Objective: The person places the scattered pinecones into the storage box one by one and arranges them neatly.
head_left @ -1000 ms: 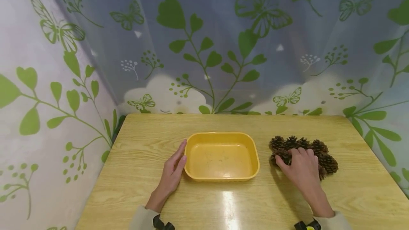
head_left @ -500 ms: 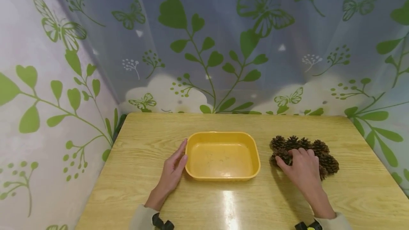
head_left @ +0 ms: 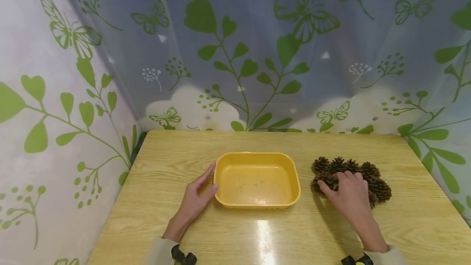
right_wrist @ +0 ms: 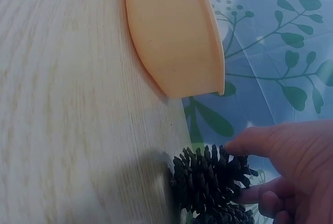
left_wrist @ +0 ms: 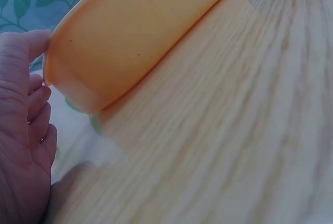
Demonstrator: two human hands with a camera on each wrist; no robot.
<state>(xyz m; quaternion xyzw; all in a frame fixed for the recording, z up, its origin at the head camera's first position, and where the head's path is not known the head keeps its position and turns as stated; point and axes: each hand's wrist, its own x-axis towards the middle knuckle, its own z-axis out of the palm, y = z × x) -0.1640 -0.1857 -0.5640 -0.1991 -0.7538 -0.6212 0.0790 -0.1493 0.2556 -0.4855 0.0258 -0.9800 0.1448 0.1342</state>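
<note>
A yellow rectangular basin sits on the wooden table, its inside bare. My left hand is at its left side, fingers extended, thumb and fingertips against the outer rim. In the left wrist view the thumb touches the rim of the tilted-looking basin. To the right lies a cluster of several brown pine cones. My right hand is over the near-left part of the cluster, thumb and fingers around one pine cone. The palm hides part of the cluster.
The light wooden table carries the basin left of the cones, with bare wood between them. A leaf-and-butterfly printed curtain hangs right behind the table's far edge and along both sides.
My left hand has shifted slightly, with its wrist lower and to the left and the thumb spread farther from the fingers. The right hand stays at the same pine cone.
</note>
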